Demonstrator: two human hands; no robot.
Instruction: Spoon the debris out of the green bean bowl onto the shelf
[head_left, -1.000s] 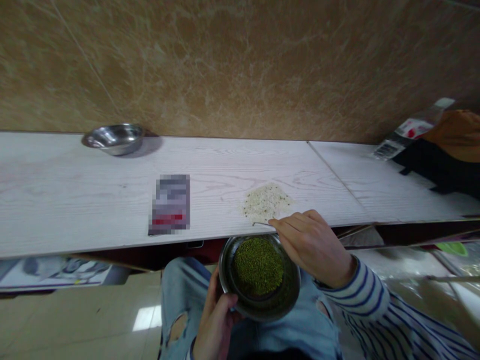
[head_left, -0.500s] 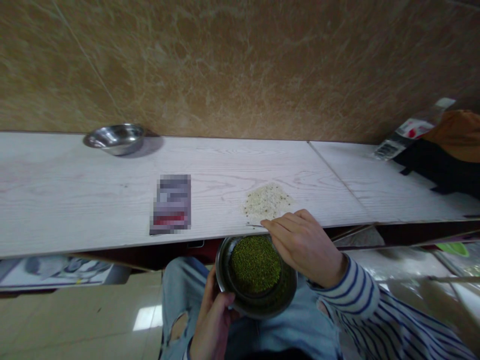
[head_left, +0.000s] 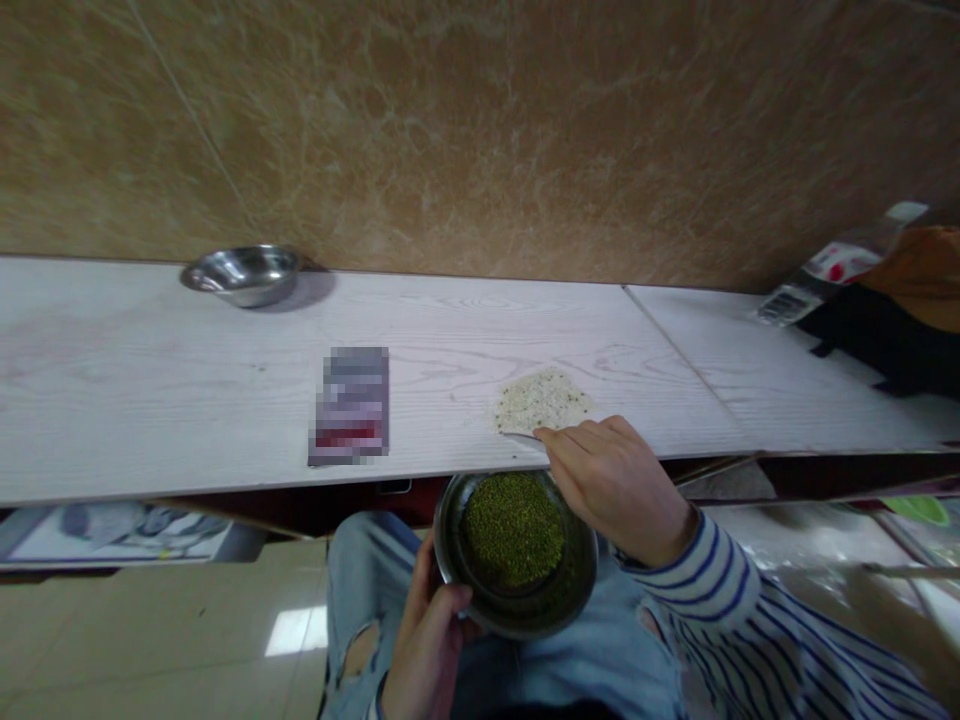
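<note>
My left hand (head_left: 427, 650) grips the near rim of a steel bowl (head_left: 574, 590) full of green beans (head_left: 514, 528), held over my lap just below the table edge. My right hand (head_left: 615, 485) is pinched on a thin metal tool, probably tweezers (head_left: 521, 434), whose tip lies at the near edge of a small pile of pale grains (head_left: 541, 400) on the white wooden table (head_left: 150, 400). The hand hovers over the bowl's right rim.
An empty steel bowl (head_left: 244, 273) stands at the back left by the marbled wall. A small blurred packet (head_left: 352, 405) lies left of the grain pile. A plastic bottle (head_left: 832, 265) and dark and orange cloth (head_left: 892, 320) lie at the far right.
My right hand has moved a little forward, bringing the metal tool up to the near edge of the grain pile. The bowl and left hand have barely shifted.
</note>
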